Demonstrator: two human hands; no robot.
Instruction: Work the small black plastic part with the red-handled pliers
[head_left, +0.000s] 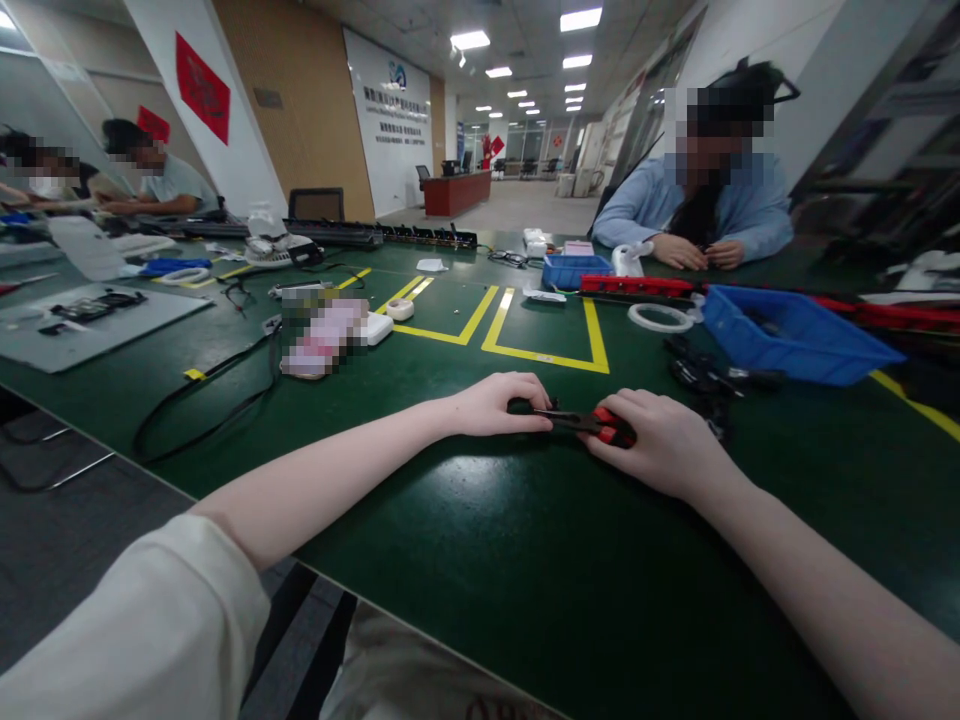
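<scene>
Head: blk parts, blue bin nr hands w/ pliers

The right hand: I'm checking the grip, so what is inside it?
The right hand holds pliers by their red-and-black grips, partly visible; the hand covers the grips' far ends.
</scene>
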